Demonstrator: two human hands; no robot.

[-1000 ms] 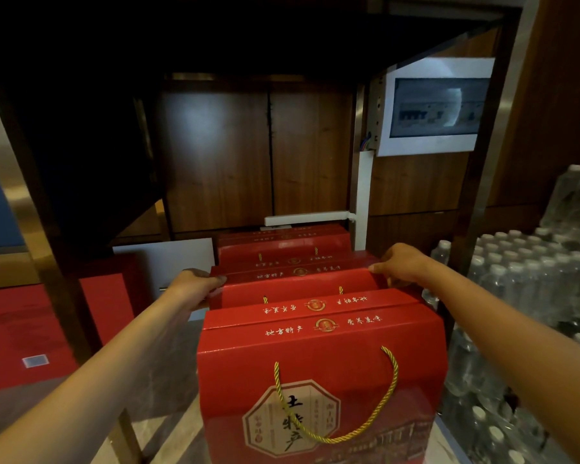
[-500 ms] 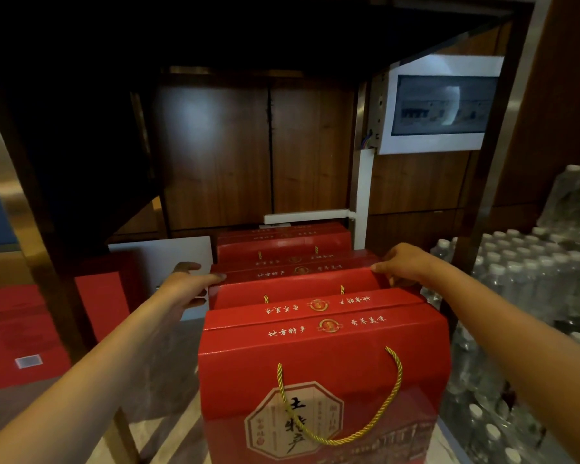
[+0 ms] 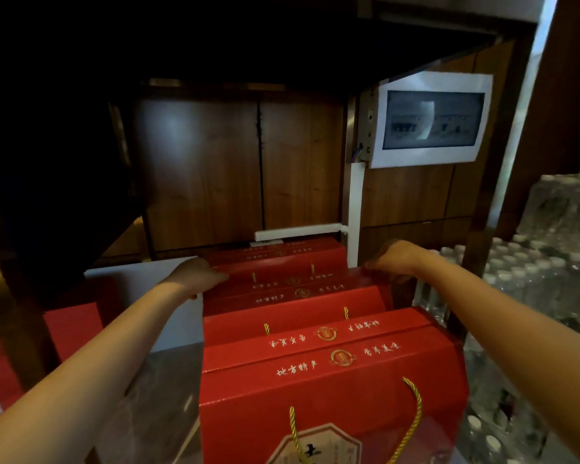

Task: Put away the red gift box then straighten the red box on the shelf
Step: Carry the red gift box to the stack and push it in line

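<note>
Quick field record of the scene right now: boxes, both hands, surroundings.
boxes: three red gift boxes in a row; nearest box, middle box, far box
left hand: on the middle box's left end
right hand: on its right end
right side: packs of water bottles
wall: white electrical panel

red gift boxes (image 3: 295,316) (a row) on shelf (image 3: 161,390)
</note>
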